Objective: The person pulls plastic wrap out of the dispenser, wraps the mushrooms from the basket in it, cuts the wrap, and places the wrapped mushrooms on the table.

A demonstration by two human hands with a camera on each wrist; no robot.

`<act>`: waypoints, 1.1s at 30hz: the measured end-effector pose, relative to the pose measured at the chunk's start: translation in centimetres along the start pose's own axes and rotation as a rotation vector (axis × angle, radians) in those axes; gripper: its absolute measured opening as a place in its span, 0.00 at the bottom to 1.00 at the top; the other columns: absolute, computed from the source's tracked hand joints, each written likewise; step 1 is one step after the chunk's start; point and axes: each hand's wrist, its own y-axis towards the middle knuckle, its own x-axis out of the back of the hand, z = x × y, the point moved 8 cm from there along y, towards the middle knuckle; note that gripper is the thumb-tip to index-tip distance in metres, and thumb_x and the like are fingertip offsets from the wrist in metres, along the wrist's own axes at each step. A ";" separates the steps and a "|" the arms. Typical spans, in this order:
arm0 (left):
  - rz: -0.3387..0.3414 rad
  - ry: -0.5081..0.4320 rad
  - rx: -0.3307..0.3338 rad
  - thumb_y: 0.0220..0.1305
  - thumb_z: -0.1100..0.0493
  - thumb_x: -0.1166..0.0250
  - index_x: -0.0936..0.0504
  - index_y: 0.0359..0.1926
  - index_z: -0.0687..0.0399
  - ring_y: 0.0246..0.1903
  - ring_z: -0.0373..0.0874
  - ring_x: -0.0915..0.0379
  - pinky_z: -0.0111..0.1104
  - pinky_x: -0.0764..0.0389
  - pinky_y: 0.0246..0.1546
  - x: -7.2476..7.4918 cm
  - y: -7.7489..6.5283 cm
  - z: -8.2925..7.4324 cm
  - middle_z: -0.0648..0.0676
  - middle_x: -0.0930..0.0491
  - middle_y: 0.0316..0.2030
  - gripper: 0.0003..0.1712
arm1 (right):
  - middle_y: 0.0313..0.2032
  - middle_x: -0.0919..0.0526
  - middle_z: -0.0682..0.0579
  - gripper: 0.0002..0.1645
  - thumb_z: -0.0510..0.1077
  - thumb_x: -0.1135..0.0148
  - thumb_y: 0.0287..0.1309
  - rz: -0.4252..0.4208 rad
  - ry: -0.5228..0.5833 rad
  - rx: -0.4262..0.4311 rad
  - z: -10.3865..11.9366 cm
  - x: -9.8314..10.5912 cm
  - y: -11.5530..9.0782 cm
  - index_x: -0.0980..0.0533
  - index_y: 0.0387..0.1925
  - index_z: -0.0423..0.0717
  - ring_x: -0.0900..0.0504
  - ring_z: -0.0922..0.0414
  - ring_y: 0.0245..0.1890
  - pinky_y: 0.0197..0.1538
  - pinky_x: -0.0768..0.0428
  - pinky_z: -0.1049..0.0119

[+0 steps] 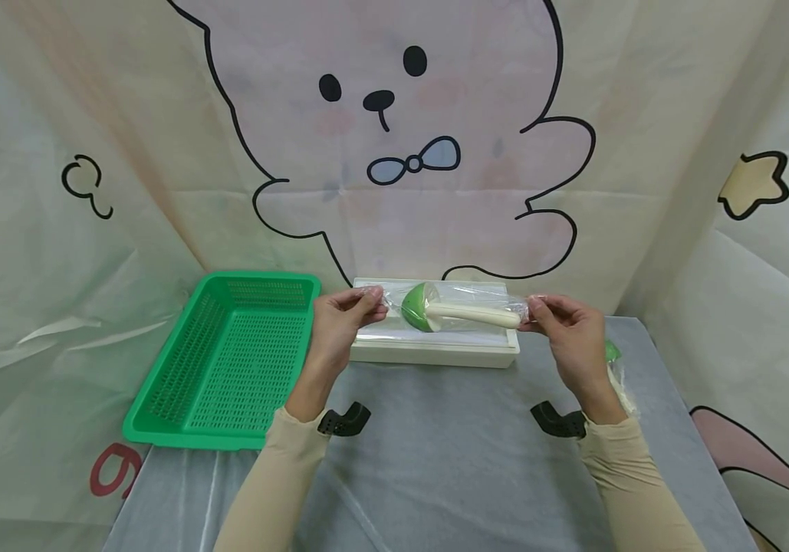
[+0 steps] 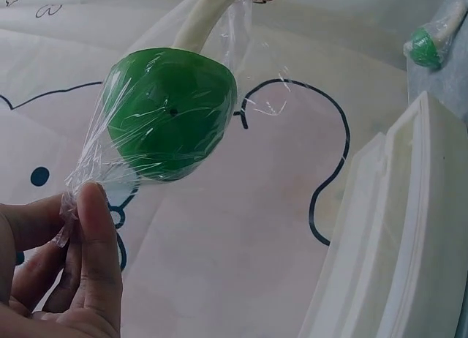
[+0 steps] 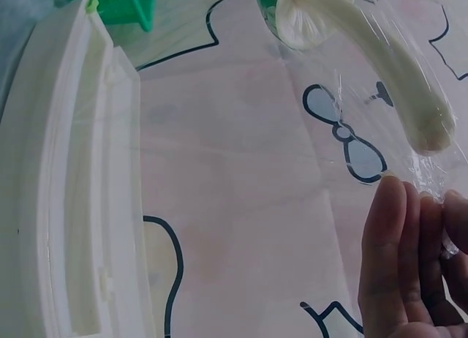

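A ladle (image 1: 470,313) with a green bowl and a cream-white handle hangs level in clear plastic wrap (image 2: 95,162), above a white box. My left hand (image 1: 341,326) pinches the twisted wrap just past the bowl, between thumb and fingers. At the handle end, my right hand (image 1: 571,337) pinches the gathered wrap; in the right wrist view the handle tip sits just above the fingertips (image 3: 387,199). The white box (image 1: 435,353), which looks like a cling film dispenser, stands on the table behind the hands.
To the left, a green plastic basket (image 1: 135,425) stands on the grey-covered table (image 1: 449,460). Another wrapped green-and-white ladle (image 2: 424,49) lies at the right, partly behind my right wrist. A fabric wall (image 1: 642,153) with a cartoon bear rises behind the box.
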 end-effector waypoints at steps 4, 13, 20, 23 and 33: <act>0.010 0.006 -0.010 0.66 0.68 0.32 0.16 0.44 0.77 0.28 0.43 0.14 0.37 0.14 0.38 0.0 -0.2 -0.3 0.57 0.14 0.29 0.12 | 0.34 0.14 0.51 0.13 0.35 0.35 0.67 -0.013 -0.005 -0.007 0.3 0.0 -0.2 0.20 0.44 0.25 0.14 0.60 0.29 0.36 0.15 0.67; 0.022 0.014 0.003 0.65 0.67 0.30 0.16 0.45 0.77 0.26 0.41 0.15 0.36 0.13 0.36 0.7 -1.5 0.1 0.59 0.14 0.29 0.13 | 0.30 0.15 0.51 0.11 0.32 0.37 0.68 0.002 0.010 -0.010 -0.5 -0.4 -1.4 0.22 0.42 0.22 0.15 0.60 0.28 0.36 0.14 0.67; 0.033 0.037 0.023 0.66 0.67 0.31 0.15 0.43 0.75 0.25 0.41 0.15 0.37 0.13 0.36 1.1 -3.1 1.0 0.56 0.14 0.27 0.10 | 0.32 0.15 0.51 0.16 0.34 0.37 0.68 -0.006 -0.014 -0.030 -1.0 0.0 -3.2 0.24 0.44 0.18 0.15 0.60 0.29 0.36 0.15 0.68; 0.032 0.029 0.038 0.66 0.68 0.31 0.15 0.42 0.75 0.24 0.41 0.16 0.36 0.13 0.35 1.1 -3.9 1.2 0.56 0.14 0.26 0.09 | 0.33 0.14 0.50 0.14 0.33 0.37 0.68 -0.015 -0.008 -0.033 -1.2 0.2 -4.0 0.23 0.43 0.19 0.15 0.59 0.29 0.36 0.15 0.68; -0.003 0.065 0.120 0.67 0.66 0.32 0.16 0.41 0.75 0.23 0.42 0.17 0.36 0.13 0.32 1.2 -5.4 4.3 0.58 0.15 0.26 0.10 | 0.33 0.14 0.51 0.12 0.32 0.39 0.68 0.017 0.049 -0.109 -4.1 -0.1 -6.8 0.24 0.43 0.21 0.14 0.61 0.32 0.36 0.14 0.66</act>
